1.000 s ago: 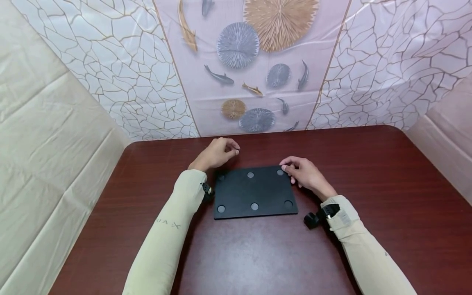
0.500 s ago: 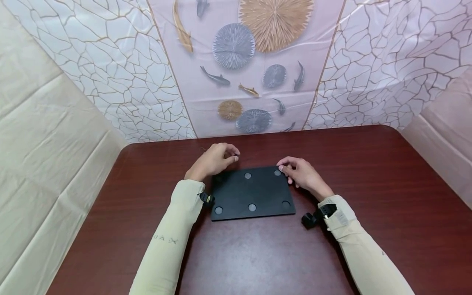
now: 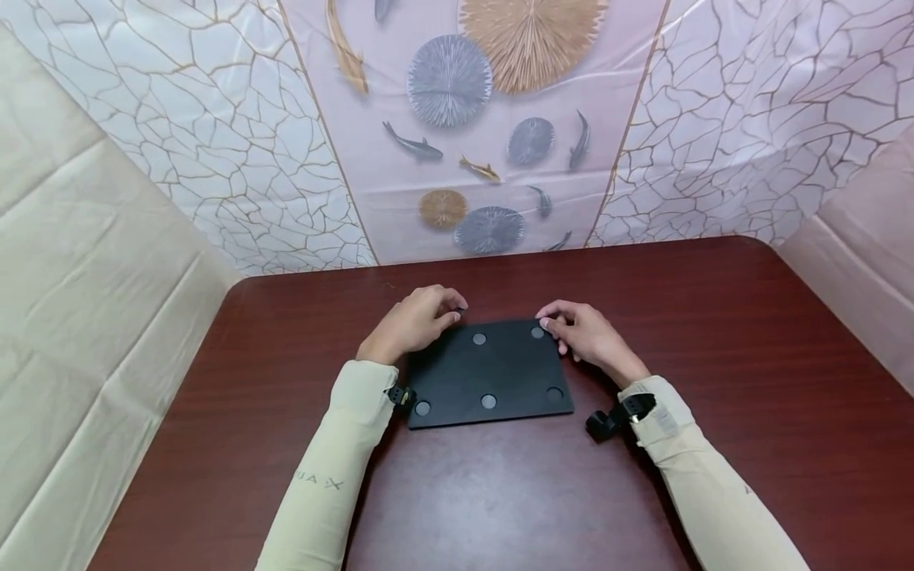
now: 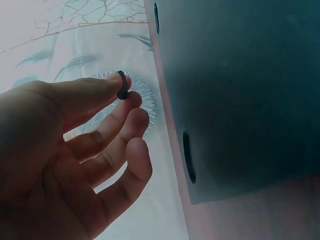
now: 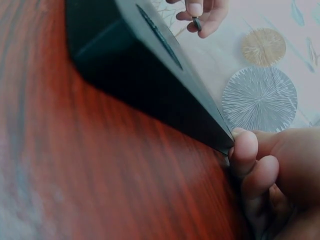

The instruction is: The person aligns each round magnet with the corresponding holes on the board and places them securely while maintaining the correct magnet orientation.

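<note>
My left hand [image 3: 420, 319] pinches a small dark disc [image 4: 122, 86] between thumb and fingertip, on edge, over the far left side of a flat black board [image 3: 493, 369]. Its other fingers are loosely bent. Round spots line the board's long sides; some, like the front middle spot [image 3: 489, 401], look grey, while the front right spot [image 3: 554, 394] is dark. The far left corner lies hidden behind my left hand. At the far right corner, my right hand [image 3: 593, 337] grips the board's edge between thumb and fingers, as the right wrist view also shows.
The board lies on a reddish-brown wooden table [image 3: 714, 333]. Behind the table's far edge hangs a patterned cloth [image 3: 450, 79] with fish and round motifs. Pale cloth [image 3: 93, 262] closes off the left side. Both wrists carry small black cameras.
My left hand has come down and nearer to the board's far edge with the disc still pinched. The right hand keeps its hold on the corner. The view has shifted slightly.
</note>
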`<state>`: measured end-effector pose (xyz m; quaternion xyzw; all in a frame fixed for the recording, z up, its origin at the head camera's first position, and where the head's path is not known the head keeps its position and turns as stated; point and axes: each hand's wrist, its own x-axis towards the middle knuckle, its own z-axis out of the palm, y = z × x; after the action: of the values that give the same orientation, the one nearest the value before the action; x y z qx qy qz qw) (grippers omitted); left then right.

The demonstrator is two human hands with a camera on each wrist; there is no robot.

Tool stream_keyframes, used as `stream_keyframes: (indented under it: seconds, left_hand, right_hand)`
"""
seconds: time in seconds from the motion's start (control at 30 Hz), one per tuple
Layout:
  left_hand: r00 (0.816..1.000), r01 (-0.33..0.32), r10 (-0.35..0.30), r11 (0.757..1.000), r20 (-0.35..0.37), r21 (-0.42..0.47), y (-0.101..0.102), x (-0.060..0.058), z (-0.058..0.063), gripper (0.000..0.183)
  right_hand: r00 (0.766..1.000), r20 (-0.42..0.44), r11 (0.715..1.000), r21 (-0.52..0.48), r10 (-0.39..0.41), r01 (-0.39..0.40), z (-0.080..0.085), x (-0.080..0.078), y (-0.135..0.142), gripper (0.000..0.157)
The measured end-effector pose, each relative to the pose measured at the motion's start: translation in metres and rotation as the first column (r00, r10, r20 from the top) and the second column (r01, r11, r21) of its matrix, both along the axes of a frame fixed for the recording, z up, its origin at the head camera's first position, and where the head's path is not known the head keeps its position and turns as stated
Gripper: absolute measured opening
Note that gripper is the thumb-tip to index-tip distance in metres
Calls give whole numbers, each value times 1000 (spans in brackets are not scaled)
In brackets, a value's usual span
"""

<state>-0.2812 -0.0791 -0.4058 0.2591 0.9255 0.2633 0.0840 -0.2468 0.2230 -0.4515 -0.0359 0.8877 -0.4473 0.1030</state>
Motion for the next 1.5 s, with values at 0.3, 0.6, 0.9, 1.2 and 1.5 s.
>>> stream_keyframes:
  seconds: [0.3,0.6,0.9,1.2,1.5]
  left_hand:
    - [999,24,-24,1000,-33,-8,5,8,9,22]
    - [999,37,-39,998,-36,-40,12,17,13,24]
    - [995,71,-76,995,-67,-75,15,20,11,21]
    - [988,107,-115,990,-99,-89,18,24,18,20]
    - [988,114,-126,986,-93,-126,24,31,22,20]
  right_hand:
    - [1000,-8,1000,-5,-3,3,2,1,2,23]
    - [1000,-1,1000,-6,1,-1,-1,1,2,23]
    - [1000,3,1000,-9,5,-5,-1,1,1,23]
    - [1000,-3,1000,-9,4,-4,2,-2,1,24]
    - [1000,-3,1000,-8,2,-2,-1,-1,2,24]
